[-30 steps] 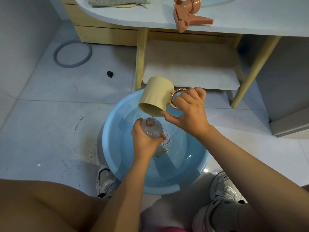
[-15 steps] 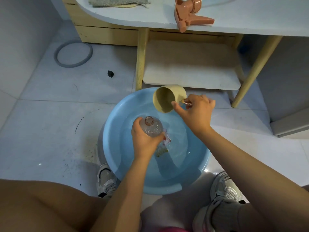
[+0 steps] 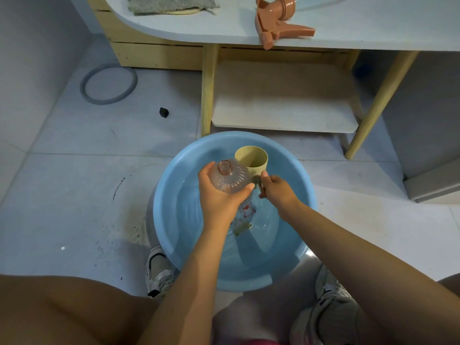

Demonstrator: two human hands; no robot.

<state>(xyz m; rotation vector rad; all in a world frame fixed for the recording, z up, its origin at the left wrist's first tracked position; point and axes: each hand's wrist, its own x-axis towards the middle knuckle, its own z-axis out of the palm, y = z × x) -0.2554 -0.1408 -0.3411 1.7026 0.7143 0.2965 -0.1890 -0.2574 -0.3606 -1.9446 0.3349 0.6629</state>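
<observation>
The cup (image 3: pixel 251 158) has come down from its tipped, pouring position over the bottle (image 3: pixel 230 179) and now sits mouth-up at the far side of the blue basin (image 3: pixel 164 185), low by the water, probably to scoop another fill; the right hand (image 3: pixel 276 190) has followed it down, fingers curled round its mostly hidden handle. The left hand (image 3: pixel 219 197) keeps its wrap round the bottle's shoulder, holding it neck-up over the middle of the basin, much where it was; that way spills likely fall back in.
</observation>
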